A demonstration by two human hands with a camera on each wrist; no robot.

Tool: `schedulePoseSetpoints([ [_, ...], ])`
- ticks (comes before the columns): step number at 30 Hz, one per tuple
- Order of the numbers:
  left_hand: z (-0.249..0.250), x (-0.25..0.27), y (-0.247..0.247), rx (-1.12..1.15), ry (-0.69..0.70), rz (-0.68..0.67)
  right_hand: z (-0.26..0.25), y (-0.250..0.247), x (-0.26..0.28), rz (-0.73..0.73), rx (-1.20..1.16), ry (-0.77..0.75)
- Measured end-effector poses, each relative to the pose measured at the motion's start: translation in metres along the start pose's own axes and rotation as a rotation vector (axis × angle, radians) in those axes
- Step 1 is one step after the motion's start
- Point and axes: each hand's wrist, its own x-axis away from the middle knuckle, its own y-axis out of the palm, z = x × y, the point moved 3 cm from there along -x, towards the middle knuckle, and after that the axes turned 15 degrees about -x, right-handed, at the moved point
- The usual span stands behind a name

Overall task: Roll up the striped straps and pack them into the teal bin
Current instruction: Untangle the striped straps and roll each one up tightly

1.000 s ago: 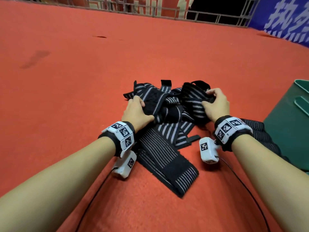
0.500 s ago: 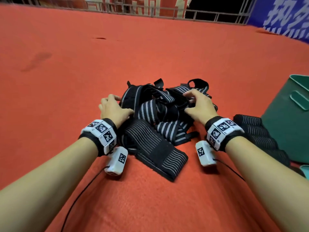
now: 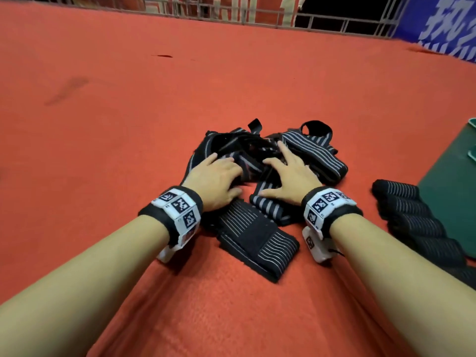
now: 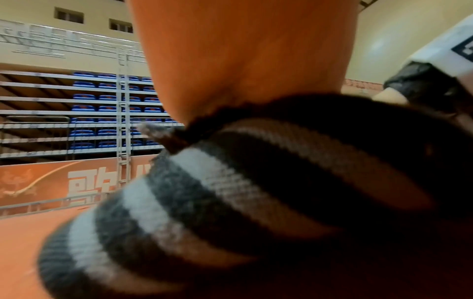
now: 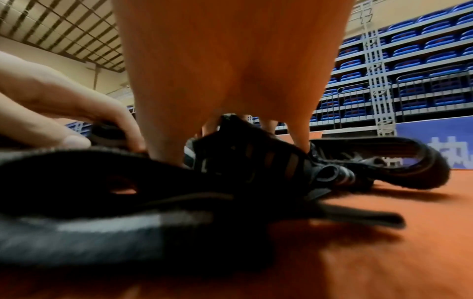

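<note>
A tangled pile of black straps with grey stripes lies on the red floor mat. My left hand is on the pile's left side; in the right wrist view the left hand pinches a dark strap between thumb and fingers. My right hand lies flat on the pile's middle with its fingers spread. One strap lies spread out, nearer me than the hands. Several rolled straps sit in a row beside the teal bin at the right edge. A striped strap fills the left wrist view.
The red mat stretches wide on the left and beyond the pile. A metal railing and a blue banner close off the far side. Tiers of blue seats rise behind.
Both hands have come together over the middle of the pile. The left hand moved right from the pile's edge, and the right hand went from gripping a strap to lying flat.
</note>
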Motion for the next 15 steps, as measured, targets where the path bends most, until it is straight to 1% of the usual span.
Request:
schedulePoseSetpoints([
  [2,-0.012,0.006,-0.002,0.005,-0.079,0.049,0.008,-0.009,0.001,0.04,-0.027,0.03],
  [4,-0.02,0.012,-0.002,0.008,-0.137,0.052,0.016,-0.019,0.003,0.11,-0.03,0.05],
  [7,-0.02,0.016,-0.005,0.016,-0.166,0.05,0.026,-0.038,0.012,0.277,-0.035,-0.021],
  [9,-0.016,0.016,-0.008,0.116,-0.142,0.063,0.029,-0.049,0.021,0.325,-0.038,-0.076],
  [11,-0.011,0.016,-0.011,0.266,-0.097,0.058,0.031,-0.057,0.028,0.321,-0.074,-0.099],
  [13,-0.007,0.019,-0.016,0.295,-0.062,0.044,0.033,-0.062,0.032,0.333,-0.122,-0.071],
  [15,-0.004,0.023,-0.021,0.34,-0.026,0.024,0.036,-0.066,0.035,0.385,-0.203,-0.039],
])
